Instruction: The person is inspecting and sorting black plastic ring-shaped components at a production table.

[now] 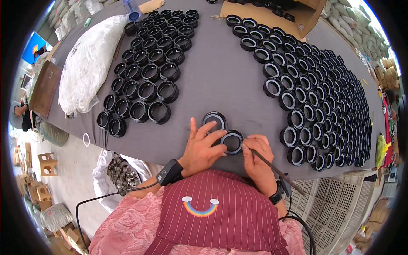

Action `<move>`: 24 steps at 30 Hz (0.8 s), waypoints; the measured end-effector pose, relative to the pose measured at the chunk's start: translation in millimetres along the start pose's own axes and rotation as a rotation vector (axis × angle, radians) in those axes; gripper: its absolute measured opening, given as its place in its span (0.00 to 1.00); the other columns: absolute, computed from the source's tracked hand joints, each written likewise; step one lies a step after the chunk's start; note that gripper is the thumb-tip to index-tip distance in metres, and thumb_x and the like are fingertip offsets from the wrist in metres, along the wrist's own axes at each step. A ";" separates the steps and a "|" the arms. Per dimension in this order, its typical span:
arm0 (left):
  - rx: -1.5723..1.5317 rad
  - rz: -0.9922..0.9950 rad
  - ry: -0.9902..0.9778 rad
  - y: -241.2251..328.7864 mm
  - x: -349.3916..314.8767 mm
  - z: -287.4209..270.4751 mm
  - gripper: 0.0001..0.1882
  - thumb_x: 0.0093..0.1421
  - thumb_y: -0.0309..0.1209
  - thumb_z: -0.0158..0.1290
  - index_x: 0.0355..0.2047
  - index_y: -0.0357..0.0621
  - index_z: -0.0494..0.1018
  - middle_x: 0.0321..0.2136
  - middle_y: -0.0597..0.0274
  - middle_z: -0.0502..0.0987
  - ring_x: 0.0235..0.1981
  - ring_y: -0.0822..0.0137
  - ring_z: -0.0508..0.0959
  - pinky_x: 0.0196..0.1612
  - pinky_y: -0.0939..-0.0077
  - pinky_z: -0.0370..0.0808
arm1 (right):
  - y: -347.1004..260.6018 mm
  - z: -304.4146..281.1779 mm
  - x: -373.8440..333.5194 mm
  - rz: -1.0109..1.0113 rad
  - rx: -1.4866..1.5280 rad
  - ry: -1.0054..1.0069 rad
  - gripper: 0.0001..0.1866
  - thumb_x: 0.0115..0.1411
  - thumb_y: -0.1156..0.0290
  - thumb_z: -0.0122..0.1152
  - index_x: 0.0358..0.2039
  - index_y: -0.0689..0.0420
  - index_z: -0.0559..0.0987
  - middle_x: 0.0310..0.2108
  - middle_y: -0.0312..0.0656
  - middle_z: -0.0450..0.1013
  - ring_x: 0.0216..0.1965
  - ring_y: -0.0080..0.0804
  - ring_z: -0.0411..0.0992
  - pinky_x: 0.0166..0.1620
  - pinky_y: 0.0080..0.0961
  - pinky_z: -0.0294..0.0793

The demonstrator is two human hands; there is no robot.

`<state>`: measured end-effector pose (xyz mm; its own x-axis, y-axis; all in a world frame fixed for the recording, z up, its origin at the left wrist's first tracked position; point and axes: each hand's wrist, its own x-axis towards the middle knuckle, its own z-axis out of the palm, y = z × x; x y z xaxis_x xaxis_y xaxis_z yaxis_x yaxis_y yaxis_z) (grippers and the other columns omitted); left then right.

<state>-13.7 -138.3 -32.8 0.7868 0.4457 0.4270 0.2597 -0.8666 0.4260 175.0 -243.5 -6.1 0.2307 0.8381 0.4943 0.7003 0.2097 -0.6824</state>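
Near the front edge of the table, a black ring (233,132) with a pale inner band is held by my left hand (202,148), thumb and fingers closed on its left side. A second black ring (222,119) lies just beyond it, touching or nearly so, partly covered by my left fingers. My right hand (258,159) is closed on a dark, thin stick-like tool (273,167), with its fingertips at the right side of the held ring. The tool's tip is hidden by the fingers.
Black rings without a visible pale band (158,112) stand in rows at left. Many pale-lined rings (290,137) fill the right. A white plastic bag (87,63) of pale rings lies far left, an open cardboard box (313,17) at the back. A sack of metal parts (121,172) stands below.
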 end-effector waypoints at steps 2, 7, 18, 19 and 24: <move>-0.008 -0.006 -0.001 -1.1 0.0 0.1 0.10 0.48 0.37 0.67 0.31 0.57 0.80 0.55 0.66 0.74 0.64 0.50 0.63 0.65 0.20 0.38 | 4.9 6.4 -1.2 -0.009 0.015 0.051 0.04 0.58 0.78 0.65 0.33 0.60 0.80 0.33 0.46 0.79 0.38 0.49 0.77 0.46 0.37 0.76; -0.021 -0.007 0.025 -3.7 -2.4 3.4 0.09 0.48 0.37 0.67 0.30 0.57 0.81 0.54 0.67 0.74 0.63 0.50 0.64 0.65 0.19 0.39 | 9.7 22.4 1.1 -0.101 0.115 -0.045 0.04 0.59 0.75 0.66 0.36 0.58 0.82 0.37 0.46 0.81 0.40 0.46 0.77 0.51 0.37 0.74; 0.001 0.104 0.099 1.3 -7.0 1.3 0.10 0.47 0.37 0.68 0.30 0.57 0.81 0.48 0.68 0.77 0.56 0.57 0.70 0.65 0.31 0.52 | 37.3 25.8 -21.8 0.286 0.752 0.337 0.11 0.70 0.73 0.49 0.33 0.64 0.77 0.37 0.46 0.74 0.42 0.33 0.73 0.51 0.37 0.76; -0.009 0.182 0.081 0.6 -10.4 1.0 0.10 0.47 0.37 0.67 0.31 0.56 0.81 0.45 0.69 0.78 0.53 0.60 0.71 0.64 0.38 0.58 | 38.5 23.2 -22.9 0.276 0.767 0.396 0.10 0.70 0.73 0.49 0.34 0.64 0.76 0.37 0.46 0.74 0.41 0.33 0.74 0.51 0.35 0.76; -0.449 -0.164 -0.020 5.8 -31.3 -19.0 0.05 0.57 0.32 0.62 0.32 0.47 0.78 0.32 0.67 0.78 0.39 0.67 0.76 0.45 0.67 0.71 | 38.0 21.6 -35.2 0.399 0.786 0.385 0.09 0.70 0.72 0.50 0.34 0.63 0.75 0.35 0.44 0.74 0.36 0.31 0.75 0.45 0.31 0.77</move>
<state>-47.5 -153.0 -28.5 0.7674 0.5600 0.3122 0.1167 -0.6008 0.7908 178.9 -254.2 -61.0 0.6581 0.7272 0.1951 -0.0985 0.3401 -0.9352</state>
